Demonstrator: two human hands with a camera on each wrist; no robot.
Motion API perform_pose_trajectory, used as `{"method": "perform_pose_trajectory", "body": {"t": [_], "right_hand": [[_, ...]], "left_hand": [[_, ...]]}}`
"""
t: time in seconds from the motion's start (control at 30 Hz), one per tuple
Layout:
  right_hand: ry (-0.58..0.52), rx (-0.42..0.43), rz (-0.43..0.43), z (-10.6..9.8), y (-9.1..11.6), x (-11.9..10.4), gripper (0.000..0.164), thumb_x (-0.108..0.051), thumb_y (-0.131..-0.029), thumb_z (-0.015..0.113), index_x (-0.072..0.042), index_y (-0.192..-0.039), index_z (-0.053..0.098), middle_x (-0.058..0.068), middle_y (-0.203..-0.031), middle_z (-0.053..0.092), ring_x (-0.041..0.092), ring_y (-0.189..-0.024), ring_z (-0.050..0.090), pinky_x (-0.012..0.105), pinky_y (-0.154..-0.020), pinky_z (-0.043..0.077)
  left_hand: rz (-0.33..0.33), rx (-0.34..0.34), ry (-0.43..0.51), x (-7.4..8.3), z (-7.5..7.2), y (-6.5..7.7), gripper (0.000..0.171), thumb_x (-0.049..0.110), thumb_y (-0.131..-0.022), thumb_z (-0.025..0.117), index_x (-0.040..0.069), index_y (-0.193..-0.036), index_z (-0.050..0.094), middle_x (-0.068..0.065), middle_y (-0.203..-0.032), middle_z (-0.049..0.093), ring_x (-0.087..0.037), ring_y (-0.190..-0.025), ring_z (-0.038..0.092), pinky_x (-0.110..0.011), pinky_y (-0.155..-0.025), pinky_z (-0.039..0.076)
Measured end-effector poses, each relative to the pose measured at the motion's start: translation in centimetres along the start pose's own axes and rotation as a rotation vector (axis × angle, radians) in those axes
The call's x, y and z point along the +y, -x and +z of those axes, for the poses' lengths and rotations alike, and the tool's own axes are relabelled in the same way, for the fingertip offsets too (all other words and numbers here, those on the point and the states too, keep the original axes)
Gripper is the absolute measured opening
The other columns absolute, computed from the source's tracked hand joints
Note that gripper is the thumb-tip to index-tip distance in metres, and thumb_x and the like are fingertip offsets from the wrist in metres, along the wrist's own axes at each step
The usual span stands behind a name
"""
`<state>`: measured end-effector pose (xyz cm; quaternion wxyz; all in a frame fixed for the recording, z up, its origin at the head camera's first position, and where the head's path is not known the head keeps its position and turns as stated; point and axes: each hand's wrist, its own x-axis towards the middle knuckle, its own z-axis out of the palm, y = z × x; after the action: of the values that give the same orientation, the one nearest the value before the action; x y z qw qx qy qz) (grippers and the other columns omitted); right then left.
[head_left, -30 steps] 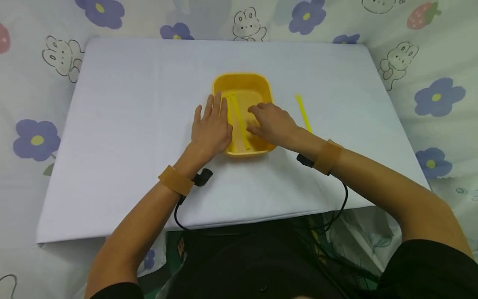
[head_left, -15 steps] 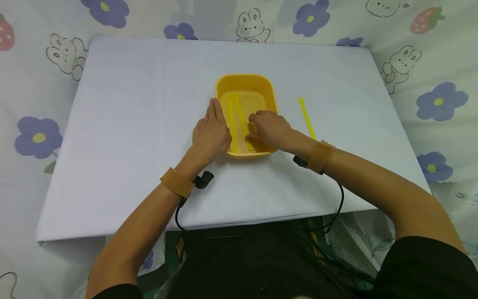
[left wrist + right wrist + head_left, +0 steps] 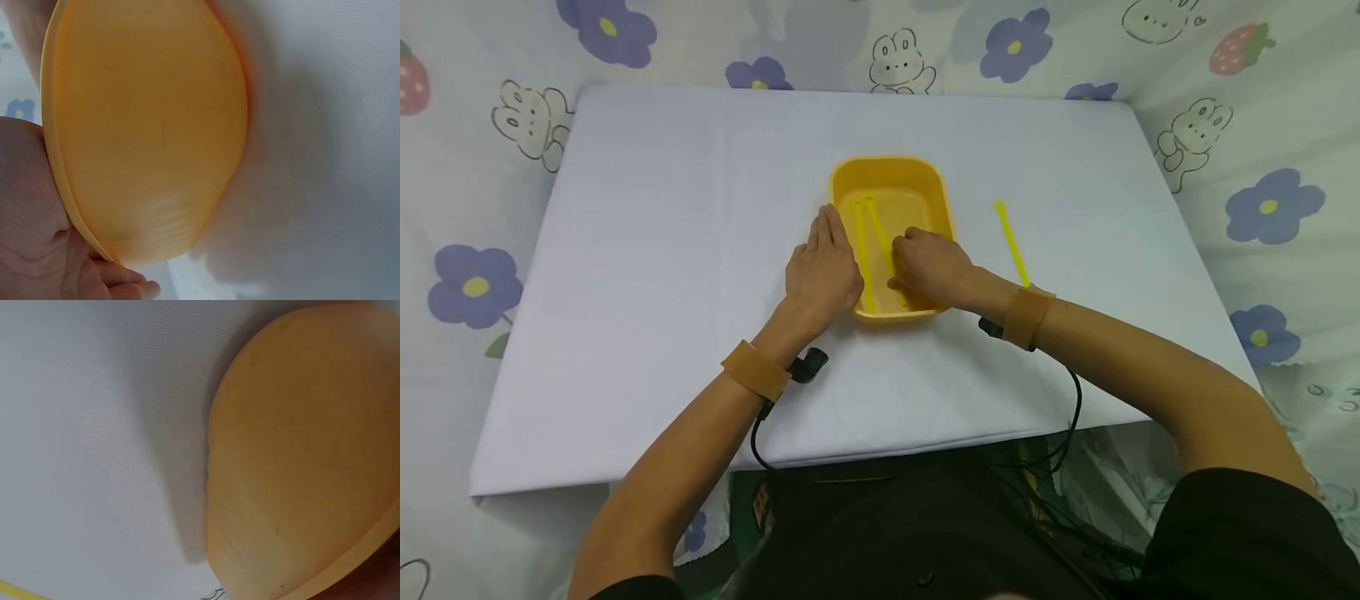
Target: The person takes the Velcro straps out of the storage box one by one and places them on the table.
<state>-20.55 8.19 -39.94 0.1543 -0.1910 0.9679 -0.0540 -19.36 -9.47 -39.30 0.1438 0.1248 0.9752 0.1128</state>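
Yellow tray (image 3: 891,173) before me, I'd judge the work partway: a left strip (image 3: 862,250) and a slanted strip (image 3: 878,227) lie inside, while an outer strip (image 3: 1012,244) lies apart on the bench (image 3: 647,275). Straight-fingered, the left hand (image 3: 825,271) rests along the tray's left side, clamped on nothing visible; the right hand (image 3: 931,262) curls beside the slanted strip, its grip unreadable from here. White cloth (image 3: 760,208) covers the bench; a flowered curtain (image 3: 452,183) hangs around.

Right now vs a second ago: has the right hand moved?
Yes. The right hand has shifted left, farther from the loose yellow strip lying on the table.
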Motion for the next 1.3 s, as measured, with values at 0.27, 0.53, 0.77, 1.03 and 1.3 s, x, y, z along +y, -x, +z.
{"method": "perform_pose_trajectory", "body": {"t": [0.27, 0.53, 0.77, 1.03, 1.3], "right_hand": [[-0.095, -0.020, 0.040, -0.29, 0.10, 0.10, 0.010, -0.010, -0.098, 0.052, -0.002, -0.100, 0.058, 0.012, -0.090, 0.057, 0.027, -0.077, 0.056, 0.032, -0.062, 0.048], [-0.091, 0.012, 0.035, -0.53, 0.01, 0.42, 0.012, -0.003, -0.096, 0.049, 0.000, -0.093, 0.060, 0.012, -0.082, 0.054, 0.026, -0.070, 0.054, 0.030, -0.057, 0.046], [-0.092, -0.005, 0.058, -0.63, -0.41, 0.32, 0.009, -0.005, -0.093, 0.053, -0.001, -0.095, 0.061, 0.012, -0.084, 0.055, 0.027, -0.072, 0.055, 0.029, -0.059, 0.045], [-0.094, -0.010, 0.087, -0.62, -0.79, 0.32, 0.007, -0.009, -0.089, 0.059, -0.003, -0.091, 0.059, 0.011, -0.081, 0.054, 0.025, -0.068, 0.056, 0.028, -0.055, 0.046], [-0.058, 0.010, 0.071, -0.36, -0.80, 0.54, 0.008, -0.009, -0.092, 0.055, -0.003, -0.090, 0.059, 0.012, -0.084, 0.055, 0.026, -0.069, 0.056, 0.030, -0.055, 0.048]], "left_hand": [[-0.001, 0.007, 0.023, 0.10, 0.02, 0.17, 0.071, 0.023, -0.105, 0.027, -0.007, -0.155, -0.012, -0.025, -0.166, -0.002, -0.035, -0.155, 0.009, -0.050, -0.121, 0.026], [0.004, 0.007, 0.029, 0.22, -0.02, 0.09, 0.070, 0.023, -0.105, 0.025, -0.007, -0.155, -0.013, -0.025, -0.166, -0.003, -0.036, -0.155, 0.009, -0.051, -0.121, 0.025], [-0.004, -0.005, 0.033, 0.14, 0.14, -0.10, 0.069, 0.022, -0.105, 0.023, -0.006, -0.155, -0.015, -0.025, -0.166, -0.005, -0.036, -0.155, 0.007, -0.051, -0.122, 0.023], [-0.001, -0.003, 0.022, 0.07, 0.25, -0.17, 0.070, 0.022, -0.105, 0.025, -0.007, -0.155, -0.015, -0.026, -0.166, -0.003, -0.037, -0.155, 0.008, -0.052, -0.121, 0.024], [0.000, -0.011, 0.028, 0.07, 0.30, -0.20, 0.070, 0.021, -0.104, 0.025, -0.007, -0.154, -0.016, -0.025, -0.166, -0.004, -0.037, -0.155, 0.006, -0.053, -0.121, 0.024]]}}
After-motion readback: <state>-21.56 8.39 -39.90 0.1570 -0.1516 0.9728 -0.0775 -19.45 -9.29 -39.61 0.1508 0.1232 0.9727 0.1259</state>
